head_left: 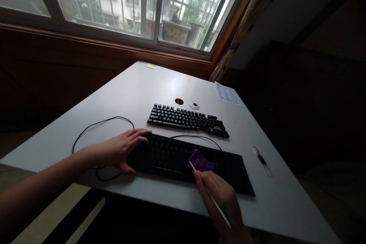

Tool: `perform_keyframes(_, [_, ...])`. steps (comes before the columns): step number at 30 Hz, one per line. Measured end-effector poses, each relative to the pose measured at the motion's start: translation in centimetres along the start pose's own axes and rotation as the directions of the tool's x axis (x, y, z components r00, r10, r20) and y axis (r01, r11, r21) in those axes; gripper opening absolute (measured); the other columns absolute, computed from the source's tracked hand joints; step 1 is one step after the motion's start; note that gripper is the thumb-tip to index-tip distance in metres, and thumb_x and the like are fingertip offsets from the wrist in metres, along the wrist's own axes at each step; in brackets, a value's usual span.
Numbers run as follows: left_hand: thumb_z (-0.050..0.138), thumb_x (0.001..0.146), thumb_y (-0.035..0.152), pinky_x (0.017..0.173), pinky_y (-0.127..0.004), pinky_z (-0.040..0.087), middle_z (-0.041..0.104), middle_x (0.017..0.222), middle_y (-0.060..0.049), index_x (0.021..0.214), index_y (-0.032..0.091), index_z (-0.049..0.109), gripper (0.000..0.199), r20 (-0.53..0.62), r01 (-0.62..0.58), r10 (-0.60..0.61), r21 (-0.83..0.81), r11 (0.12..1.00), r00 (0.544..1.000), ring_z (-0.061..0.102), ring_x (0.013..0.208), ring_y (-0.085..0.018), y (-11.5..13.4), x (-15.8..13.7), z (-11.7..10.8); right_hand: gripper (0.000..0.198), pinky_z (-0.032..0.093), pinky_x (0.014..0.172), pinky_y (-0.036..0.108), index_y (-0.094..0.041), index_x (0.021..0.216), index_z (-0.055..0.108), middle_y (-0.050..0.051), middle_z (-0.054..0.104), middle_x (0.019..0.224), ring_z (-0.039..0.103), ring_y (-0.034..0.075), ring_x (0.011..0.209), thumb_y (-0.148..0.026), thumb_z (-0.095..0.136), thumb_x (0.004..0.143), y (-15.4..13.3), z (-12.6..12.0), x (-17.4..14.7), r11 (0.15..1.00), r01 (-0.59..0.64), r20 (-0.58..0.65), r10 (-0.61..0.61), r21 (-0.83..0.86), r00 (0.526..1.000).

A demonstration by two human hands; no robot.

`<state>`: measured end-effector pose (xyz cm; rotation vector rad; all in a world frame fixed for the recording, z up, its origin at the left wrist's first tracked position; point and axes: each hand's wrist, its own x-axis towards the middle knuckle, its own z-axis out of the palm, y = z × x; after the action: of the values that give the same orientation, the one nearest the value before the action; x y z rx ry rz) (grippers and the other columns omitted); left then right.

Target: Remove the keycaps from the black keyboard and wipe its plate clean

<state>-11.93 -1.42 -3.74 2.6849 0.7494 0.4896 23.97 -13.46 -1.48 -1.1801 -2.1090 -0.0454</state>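
Observation:
A black keyboard base, its keycap area dark, lies along the near edge of the desk. My left hand grips its left end, thumb at the near edge and fingers across the far edge. In my right hand is a thin pale stick, held like a pen and slanting down to the keyboard. Its tip meets a crumpled purple cloth on the right half of the base. Just behind lie many loose black keycaps, set out in keyboard order.
A black cable loops on the left of the white desk. A round hole and its white ring cover are behind the keycaps. A slim clear-and-black tool lies right; printed paper and a yellow note lie farther back.

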Motion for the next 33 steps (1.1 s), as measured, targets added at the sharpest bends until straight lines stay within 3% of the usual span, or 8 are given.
perform_keyframes(12, [0.092,0.058,0.047,0.111,-0.062,0.043,0.036,0.157,-0.021,0.143,0.020,0.041,0.103,-0.029,-0.001,-0.002,-0.072,0.997,1.000,0.038,0.140,-0.045,0.1,0.2,-0.1,0.020,0.051,0.065,0.029,-0.021,0.089,0.069,0.002,0.068,0.072,0.066,0.015,0.065,-0.016,0.055,0.100,1.0,-1.1,-0.1,0.999,-0.014,0.093,0.009,0.050,0.996])
perform_keyframes(14, [0.092,0.057,0.047,0.111,-0.062,0.043,0.035,0.157,-0.022,0.143,0.020,0.040,0.104,-0.028,-0.006,0.005,-0.059,0.998,1.000,0.038,0.140,-0.046,0.1,0.2,0.0,0.023,0.049,0.062,0.028,-0.021,0.084,0.068,0.001,0.066,0.070,0.065,0.014,0.061,-0.019,0.054,0.101,0.9,-1.5,0.4,0.995,-0.075,0.147,0.064,0.070,0.987])
perform_keyframes(17, [0.092,0.059,0.047,0.111,-0.061,0.043,0.034,0.158,-0.021,0.143,0.021,0.040,0.103,-0.021,-0.010,0.009,-0.044,0.999,1.000,0.037,0.141,-0.045,0.0,0.0,0.0,0.032,0.047,0.055,0.024,-0.021,0.074,0.062,-0.001,0.064,0.064,0.064,0.013,0.056,-0.028,0.053,0.103,0.8,-1.6,0.9,0.951,-0.287,0.214,0.258,0.114,0.942])
perform_keyframes(20, [0.092,0.059,0.047,0.110,-0.062,0.044,0.032,0.159,-0.022,0.142,0.020,0.040,0.101,-0.009,-0.008,0.007,-0.032,0.999,1.000,0.036,0.141,-0.046,0.0,0.0,0.0,0.035,0.050,0.054,0.022,-0.022,0.072,0.061,-0.001,0.067,0.065,0.066,0.013,0.057,-0.033,0.052,0.104,0.8,-0.7,0.7,0.887,-0.433,0.154,0.410,0.164,0.899])
perform_keyframes(23, [0.091,0.059,0.047,0.110,-0.062,0.044,0.033,0.159,-0.021,0.141,0.020,0.042,0.100,-0.010,-0.014,0.014,-0.041,0.999,1.000,0.036,0.141,-0.046,0.0,0.1,0.0,0.033,0.050,0.057,0.022,-0.021,0.075,0.063,0.000,0.067,0.068,0.066,0.013,0.058,-0.032,0.052,0.104,0.6,0.2,0.0,0.911,-0.388,0.068,0.382,0.141,0.922])
perform_keyframes(28, [0.092,0.058,0.046,0.111,-0.062,0.043,0.035,0.157,-0.021,0.142,0.020,0.041,0.102,-0.013,0.002,-0.003,-0.041,0.999,1.000,0.037,0.141,-0.046,0.1,0.2,0.0,0.032,0.048,0.057,0.023,-0.021,0.076,0.063,0.000,0.065,0.067,0.063,0.013,0.056,-0.029,0.051,0.104,0.2,-0.3,-0.4,0.934,-0.349,0.125,0.338,0.081,0.933])
perform_keyframes(33, [0.092,0.058,0.047,0.111,-0.061,0.044,0.035,0.157,-0.021,0.141,0.020,0.042,0.100,-0.041,-0.027,0.024,-0.059,0.998,0.999,0.038,0.140,-0.045,0.0,0.1,0.1,0.031,0.047,0.056,0.023,-0.021,0.075,0.062,0.000,0.064,0.066,0.062,0.013,0.055,-0.029,0.051,0.104,0.4,-0.3,0.1,0.955,-0.288,0.079,0.283,0.066,0.956])
